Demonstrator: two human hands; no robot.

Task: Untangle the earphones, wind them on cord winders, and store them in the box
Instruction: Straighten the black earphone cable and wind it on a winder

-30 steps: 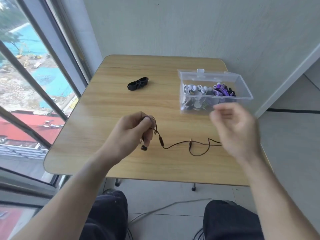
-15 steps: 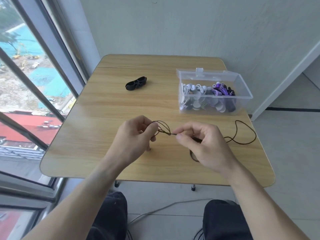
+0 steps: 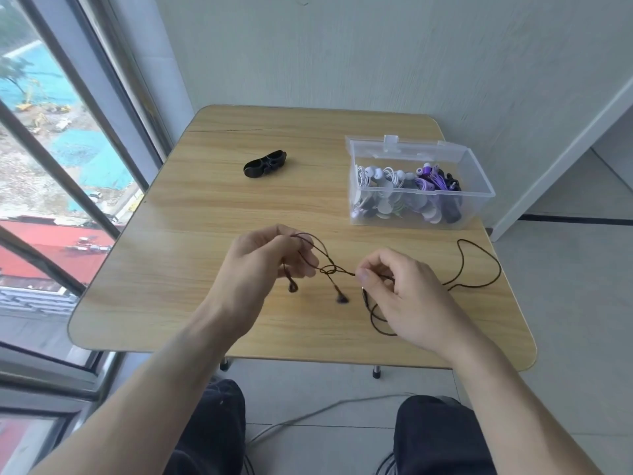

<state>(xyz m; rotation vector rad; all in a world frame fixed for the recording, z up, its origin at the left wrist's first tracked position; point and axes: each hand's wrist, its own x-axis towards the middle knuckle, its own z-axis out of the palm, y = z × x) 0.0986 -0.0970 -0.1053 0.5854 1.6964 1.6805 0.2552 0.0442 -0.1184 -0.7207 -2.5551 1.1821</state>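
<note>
Both hands pinch dark earphones above the worktop's near edge: left hand and right hand fingers clamped on cord; box at right edge.

You have a single wide-angle view, worn on your head and tilted forward and down, so both forearms run up from the bottom edge to your hands, the left hand and the right hand, near the middle of the frame. It sits close above the surface, which stretches beyond your hands to the wall, with the window out past your left hand and your knees below. No second view shares this scene.
</note>
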